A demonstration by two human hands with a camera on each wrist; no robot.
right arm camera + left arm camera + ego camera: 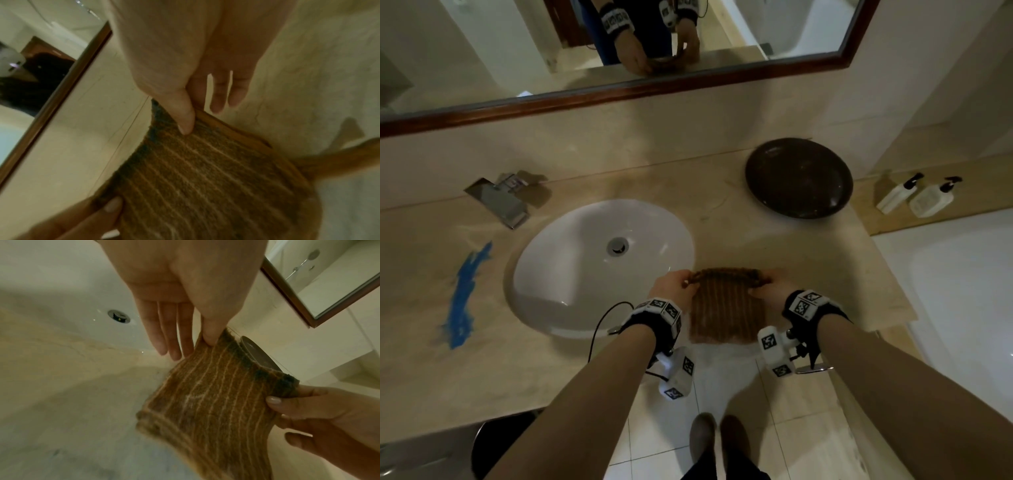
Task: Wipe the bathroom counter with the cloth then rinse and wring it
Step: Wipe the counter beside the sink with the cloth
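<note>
1. The left hand [670, 284] is pinching the top left corner of a brown ribbed cloth [727, 308] between thumb and forefinger; in the left wrist view its other fingers [164, 332] are hanging straight and loose.
2. The right hand [770, 291] is pinching the cloth's top right corner the same way, thumb on the near face, with its remaining fingers [226, 91] pointing down and free.
3. The cloth is hanging flat and stretched between the two hands, in front of the beige marble bathroom counter [808, 253], just right of the white oval sink basin [571, 260]; its lower edge is dangling below the counter's front edge.
4. A dark strip is running along the cloth's top hem [265, 369].
5. A smear of blue [467, 294] is lying on the counter left of the basin.
6. A square chrome faucet [503, 200] is sitting behind the basin on the left, and a round dark shallow dish [799, 178] is resting on the counter behind the cloth.
7. Two white pump bottles [917, 197] are standing on the ledge further right.
8. The wood-framed mirror [619, 92] is reflecting both hands holding the cloth.
</note>
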